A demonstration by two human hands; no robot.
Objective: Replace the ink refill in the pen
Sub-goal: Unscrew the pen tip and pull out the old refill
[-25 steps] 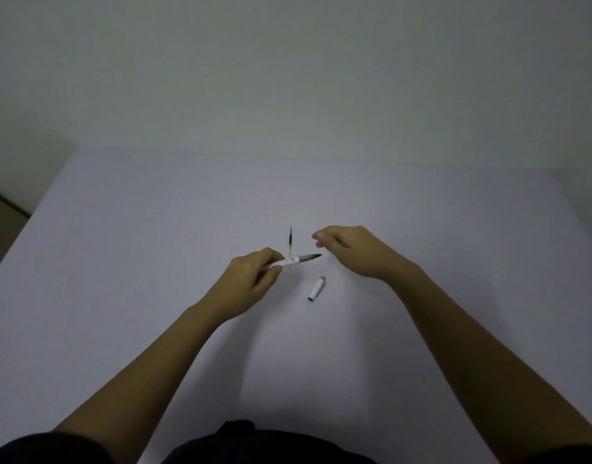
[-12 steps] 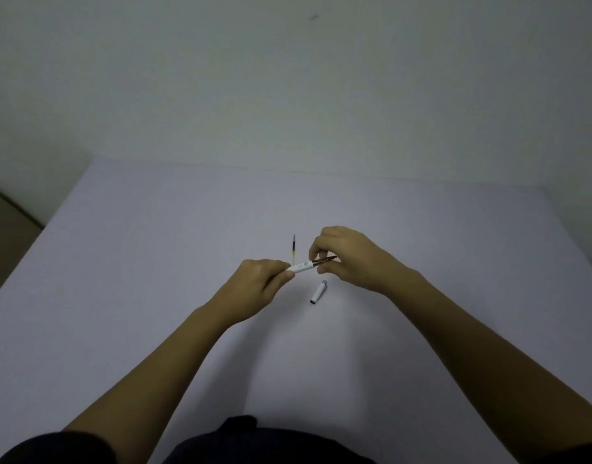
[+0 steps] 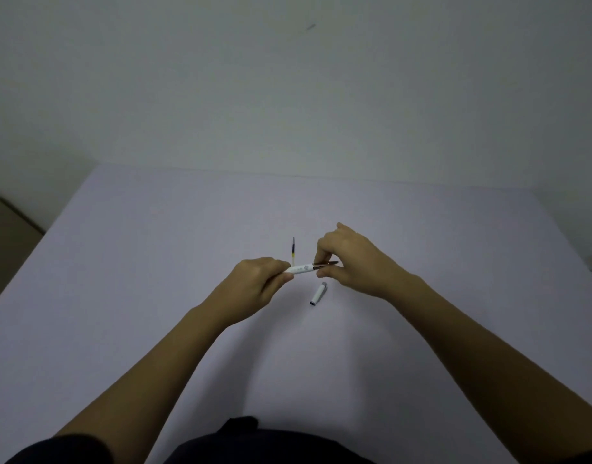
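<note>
From the head view, my left hand (image 3: 254,286) is clenched around the rear of the pen (image 3: 301,268), white barrel pointing right and held just above the table (image 3: 154,262). My right hand (image 3: 358,262) pinches the dark tip section (image 3: 326,264) sticking out of the barrel's front, thumb below and fingertips (image 3: 321,254) above, so both hands are on the one pen with a short stretch of white barrel between the grips. The cap (image 3: 318,294) lies loose on the table just below and right of the left grip, close under the right hand. A refill (image 3: 293,251) lies flat just beyond the barrel, pointing away from me, with a yellow band near its near end; I judge it the spare, though I cannot tell new from old. So as I read it: cap off is done, and I am at the stage of unscrewing or pulling the front section. Whether it has loosened at all I cannot tell. Left to do: draw out the inner refill, slide in the other one, close the barrel, recap.
</note>
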